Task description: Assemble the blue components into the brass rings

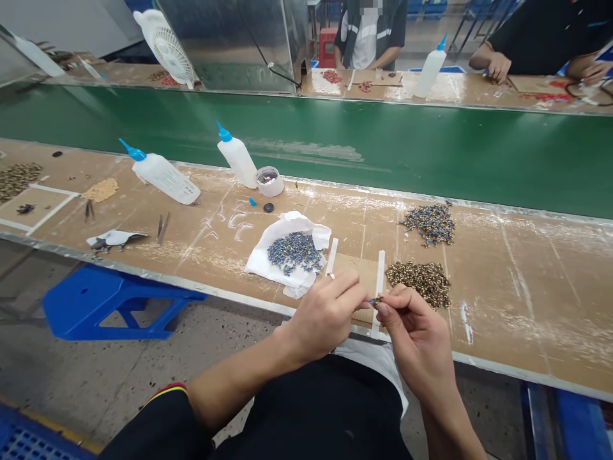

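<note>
My left hand and my right hand meet at the near edge of the brown workbench. Both pinch one tiny blue and brass part between their fingertips. A ring shows on my left hand. Just beyond the left hand a white cloth holds a heap of small blue parts. Right of my hands lies a pile of small brass parts. Farther back sits a pile of joined blue and brass parts. A cardboard pad with white strips lies under my fingers.
Two white squeeze bottles with blue tips and a small white tub stand at the back left. Tweezers lie left. A green conveyor belt runs behind. Other people work across it. A blue stool stands below left.
</note>
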`<state>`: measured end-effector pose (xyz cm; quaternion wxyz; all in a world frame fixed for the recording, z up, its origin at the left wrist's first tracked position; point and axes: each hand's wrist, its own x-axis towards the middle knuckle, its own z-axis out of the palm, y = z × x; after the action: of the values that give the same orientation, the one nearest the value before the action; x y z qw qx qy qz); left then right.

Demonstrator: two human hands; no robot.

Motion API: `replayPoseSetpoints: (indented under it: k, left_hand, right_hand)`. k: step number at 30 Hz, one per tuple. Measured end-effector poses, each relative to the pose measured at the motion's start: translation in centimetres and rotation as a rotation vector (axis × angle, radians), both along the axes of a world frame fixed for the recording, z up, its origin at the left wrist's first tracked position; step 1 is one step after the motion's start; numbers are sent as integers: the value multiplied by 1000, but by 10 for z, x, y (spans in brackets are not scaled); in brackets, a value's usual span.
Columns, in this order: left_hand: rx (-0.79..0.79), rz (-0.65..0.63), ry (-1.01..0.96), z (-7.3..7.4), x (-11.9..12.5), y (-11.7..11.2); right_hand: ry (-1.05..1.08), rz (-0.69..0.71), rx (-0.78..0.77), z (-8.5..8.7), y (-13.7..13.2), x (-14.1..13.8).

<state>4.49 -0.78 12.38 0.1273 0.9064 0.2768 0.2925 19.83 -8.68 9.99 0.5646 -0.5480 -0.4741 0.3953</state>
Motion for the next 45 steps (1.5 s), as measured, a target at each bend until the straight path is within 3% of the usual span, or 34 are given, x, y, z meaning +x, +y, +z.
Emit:
replayPoseSetpoints:
  k: [11, 21, 28, 35, 40, 45]
  left_hand:
    - [-159, -127, 203, 15, -6, 0]
    - [-287, -155, -6, -3, -28, 0]
    - [-327, -201, -67, -7, -46, 3]
    - [-335, -327, -157, -14, -52, 4]
    - [-360, -447, -198, -16, -47, 2]
    - [-380, -510, -223, -17, -36, -6]
  right_hand:
    - [-60, 126, -31, 1, -5, 3]
    - [-106, 112, -60, -3, -8, -11]
    - [-26, -37, -127, 5, -15, -30]
    - [47, -202, -147, 13, -31, -56]
    - [70, -309, -200, 12, -50, -64]
    - [45, -356, -160, 11, -62, -62]
